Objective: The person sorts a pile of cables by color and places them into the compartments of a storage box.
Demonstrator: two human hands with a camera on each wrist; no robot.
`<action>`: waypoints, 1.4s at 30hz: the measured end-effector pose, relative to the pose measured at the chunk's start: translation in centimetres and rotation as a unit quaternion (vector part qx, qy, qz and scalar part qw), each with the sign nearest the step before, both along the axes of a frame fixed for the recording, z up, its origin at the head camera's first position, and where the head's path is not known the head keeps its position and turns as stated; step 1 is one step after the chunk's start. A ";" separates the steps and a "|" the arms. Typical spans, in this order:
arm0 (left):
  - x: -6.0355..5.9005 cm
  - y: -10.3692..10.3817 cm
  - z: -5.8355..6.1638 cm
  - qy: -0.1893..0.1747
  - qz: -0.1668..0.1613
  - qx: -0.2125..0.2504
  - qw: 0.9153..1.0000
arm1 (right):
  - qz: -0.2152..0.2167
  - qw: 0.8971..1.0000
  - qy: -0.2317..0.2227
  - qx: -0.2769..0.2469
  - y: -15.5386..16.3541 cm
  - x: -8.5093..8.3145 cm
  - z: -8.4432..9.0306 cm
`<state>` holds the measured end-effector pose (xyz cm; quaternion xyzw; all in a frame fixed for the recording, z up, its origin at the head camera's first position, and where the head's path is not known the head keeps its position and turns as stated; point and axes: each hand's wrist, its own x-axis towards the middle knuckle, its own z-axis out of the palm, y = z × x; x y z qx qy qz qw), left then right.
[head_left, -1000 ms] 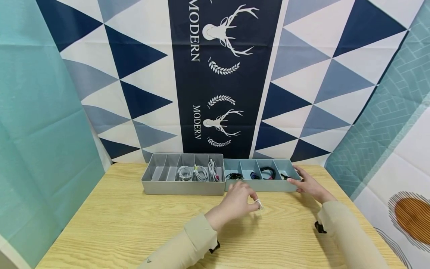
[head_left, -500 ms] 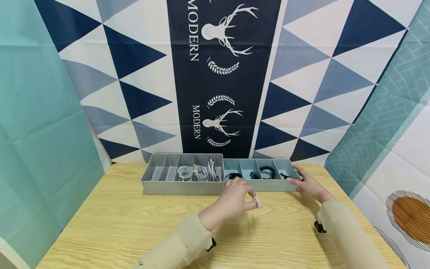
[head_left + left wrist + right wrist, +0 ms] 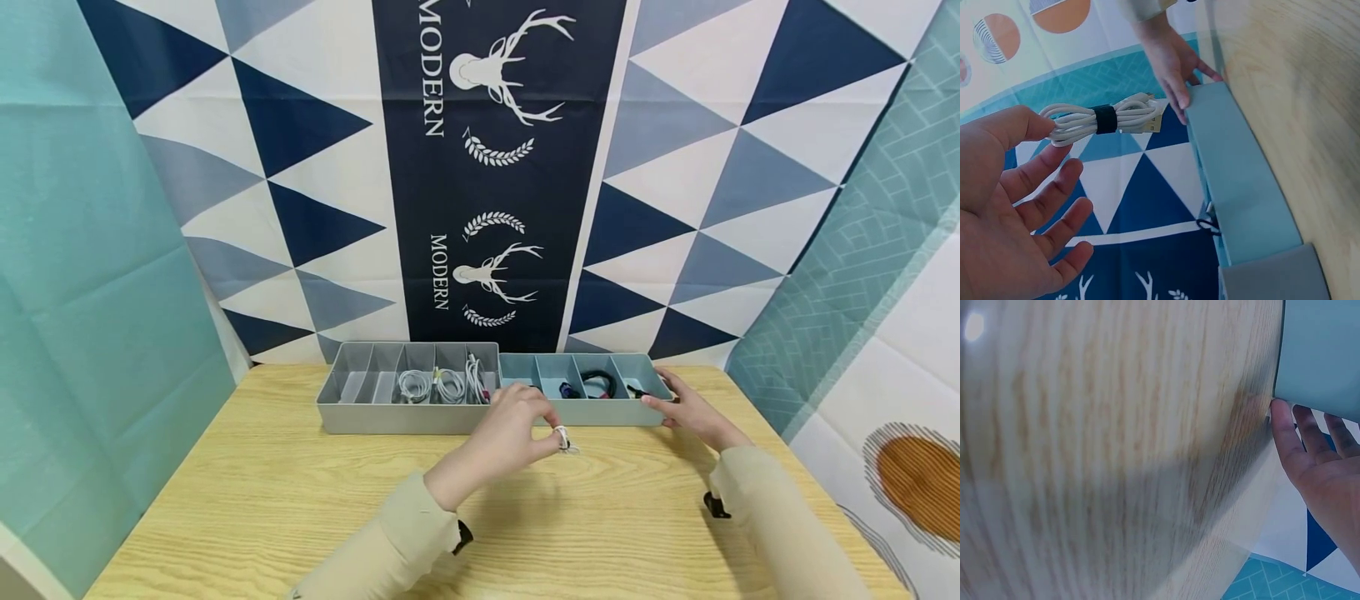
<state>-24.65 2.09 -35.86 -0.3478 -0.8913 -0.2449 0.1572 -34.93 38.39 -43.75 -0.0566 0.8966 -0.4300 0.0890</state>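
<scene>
My left hand [image 3: 498, 429] pinches a white USB cable [image 3: 1072, 125] between thumb and forefinger, above the table. The cable is folded into a bundle with a black strap round its middle, and its metal plug shows in the left wrist view. The other fingers of that hand stay spread and free. At the right end of the blue divided box [image 3: 600, 413], my right hand [image 3: 693, 414] rests its fingertips against the end wall. Its thumb lies at the front corner, and the right wrist view shows the fingers fairly straight.
A grey divided box [image 3: 405, 421] stands against the blue one's left end, with coiled white cables [image 3: 414, 385] in several compartments. Dark cables [image 3: 597, 382] lie in the blue box; my left hand partly hides its left compartment. Both boxes sit at the wooden table's [image 3: 262, 500] back edge, before a patterned cloth.
My left hand has moved left and slightly up with the white USB cable, now covering more of the blue box's left compartment. The right hand stays at the box end.
</scene>
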 end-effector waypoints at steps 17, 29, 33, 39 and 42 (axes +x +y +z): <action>0.0 -2.5 2.6 0.009 0.008 0.031 0.999 | 0.005 1.000 0.002 -0.007 0.2 0.0 0.1; 0.0 -3.8 4.0 0.016 0.004 0.057 0.998 | 0.004 1.000 -0.004 0.000 0.2 0.0 0.0; -0.3 -4.4 4.4 0.026 0.004 0.064 0.998 | 0.004 1.000 -0.003 -0.003 0.2 -0.1 -0.1; -0.5 -5.4 4.9 0.032 0.007 0.083 0.996 | 0.005 1.000 -0.002 -0.008 0.3 -0.2 -0.2; -0.7 -5.9 5.2 0.028 0.013 0.090 0.995 | 0.004 1.000 0.000 -0.006 0.3 -0.2 -0.1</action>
